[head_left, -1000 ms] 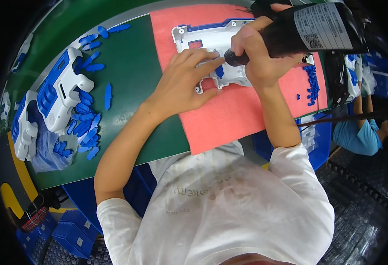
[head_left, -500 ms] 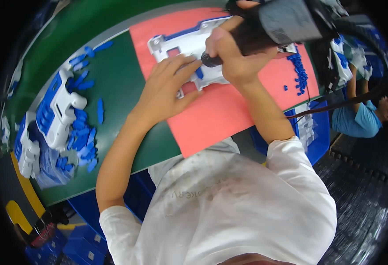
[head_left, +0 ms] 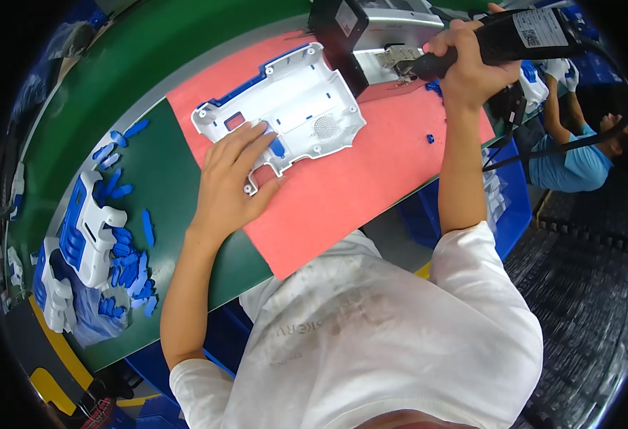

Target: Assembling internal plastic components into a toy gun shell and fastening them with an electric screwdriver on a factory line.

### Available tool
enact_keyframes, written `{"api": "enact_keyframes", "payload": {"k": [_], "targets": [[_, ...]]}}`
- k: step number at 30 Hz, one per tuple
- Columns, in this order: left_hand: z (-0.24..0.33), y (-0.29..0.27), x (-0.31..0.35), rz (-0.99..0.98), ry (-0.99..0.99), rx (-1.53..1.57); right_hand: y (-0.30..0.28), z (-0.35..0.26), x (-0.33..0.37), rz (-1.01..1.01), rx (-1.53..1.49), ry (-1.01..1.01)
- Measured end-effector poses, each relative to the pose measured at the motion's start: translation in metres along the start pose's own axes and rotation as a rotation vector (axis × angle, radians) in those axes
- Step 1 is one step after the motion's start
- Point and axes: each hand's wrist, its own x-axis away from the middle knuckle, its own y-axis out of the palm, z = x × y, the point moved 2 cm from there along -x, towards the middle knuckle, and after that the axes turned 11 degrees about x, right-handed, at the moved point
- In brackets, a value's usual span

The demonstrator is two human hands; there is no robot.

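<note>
A white plastic housing [head_left: 301,93] with a blue edge strip lies inside-up on the pink mat [head_left: 342,193]. My left hand [head_left: 230,175] rests on its near left part, fingers stretched out and thumb apart. Under its fingertips is a small blue plastic piece [head_left: 277,146] lying on the housing. My right hand [head_left: 469,71] is wrapped round a black electric screwdriver [head_left: 517,34], held sideways at the upper right. The screwdriver's tip points left, at the metal front of a screw feeder [head_left: 398,56]; whether a screw is on it is too small to tell.
Two white-and-blue housings [head_left: 94,243] stand at the left of the green table [head_left: 178,164], beside loose blue pieces [head_left: 132,268] and a plastic bag [head_left: 100,318]. Small blue parts [head_left: 430,139] lie on the mat's right. A blue bin [head_left: 517,207] and a co-worker [head_left: 571,161] are at the right.
My right hand has carried the screwdriver from above the housing rightward to the screw feeder. The housing shows fully now; my left hand stays on it.
</note>
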Motion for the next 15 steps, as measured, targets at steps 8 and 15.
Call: {"api": "enact_keyframes", "payload": {"k": [8, 15], "targets": [[-0.002, -0.007, 0.003, 0.027, -0.002, 0.132, 0.061, -0.067, 0.045, -0.239, -0.518, 0.009], [-0.011, -0.006, 0.009, 0.073, 0.043, 0.205, 0.133, -0.063, 0.084, -0.378, -0.476, -0.019]]}}
